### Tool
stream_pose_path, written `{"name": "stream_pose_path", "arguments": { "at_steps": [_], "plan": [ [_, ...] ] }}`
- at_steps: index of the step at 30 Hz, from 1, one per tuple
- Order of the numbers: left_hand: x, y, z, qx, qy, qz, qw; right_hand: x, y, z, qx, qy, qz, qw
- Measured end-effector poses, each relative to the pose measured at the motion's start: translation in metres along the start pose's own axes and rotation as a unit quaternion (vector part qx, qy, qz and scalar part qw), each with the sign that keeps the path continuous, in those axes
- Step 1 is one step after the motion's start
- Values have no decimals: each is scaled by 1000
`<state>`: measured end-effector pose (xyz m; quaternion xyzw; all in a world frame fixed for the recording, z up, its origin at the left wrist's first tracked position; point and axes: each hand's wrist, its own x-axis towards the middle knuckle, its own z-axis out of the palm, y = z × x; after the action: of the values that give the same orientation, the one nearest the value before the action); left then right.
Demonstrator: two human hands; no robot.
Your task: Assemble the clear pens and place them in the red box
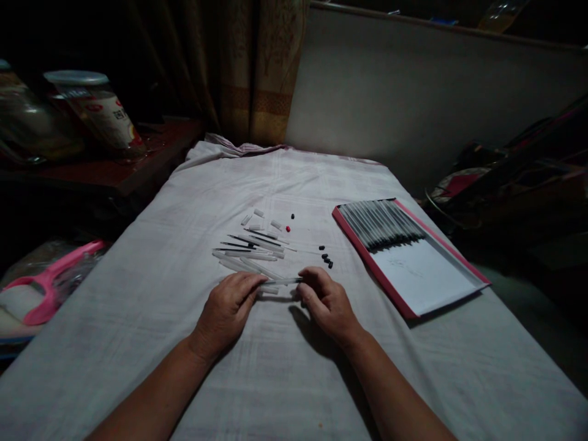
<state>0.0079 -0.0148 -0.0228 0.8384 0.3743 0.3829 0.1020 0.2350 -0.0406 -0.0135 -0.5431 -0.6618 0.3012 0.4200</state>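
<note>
Both my hands hold one clear pen barrel [281, 281] level above the white cloth [193, 220]. My left hand [228, 309] pinches its left end, fingers closed round it. My right hand [327, 301] pinches the right end. Just beyond my hands lie several clear barrels and thin black refills [250, 248] in a loose heap. Small white caps [257, 217], a red tip [288, 228] and several small black tips [326, 259] are scattered past them.
A shallow pink-edged box lid [436, 278] at the right holds a row of assembled pens [383, 223]. Jars [98, 110] stand on a dark shelf at the far left. A pink plastic item [48, 282] lies off the left edge. Bags sit at the right.
</note>
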Motion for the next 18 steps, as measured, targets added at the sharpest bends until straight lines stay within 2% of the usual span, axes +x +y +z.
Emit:
{"name": "stream_pose_path", "arguments": {
  "at_steps": [4,9,15,18],
  "plan": [
    [1,0,0,2,5,3,1000,1,-2,-1,-13,11,-3,1000],
    [1,1,-1,-2,-3,-1,1000,0,0,-3,-17,-21,-3,1000],
    [1,1,-2,4,-6,4,1000,0,1,-4,-36,3,-29,999],
    [1,2,-2,2,-9,2,1000,1,2,-4,-29,-12,-13,999]
  ]
}}
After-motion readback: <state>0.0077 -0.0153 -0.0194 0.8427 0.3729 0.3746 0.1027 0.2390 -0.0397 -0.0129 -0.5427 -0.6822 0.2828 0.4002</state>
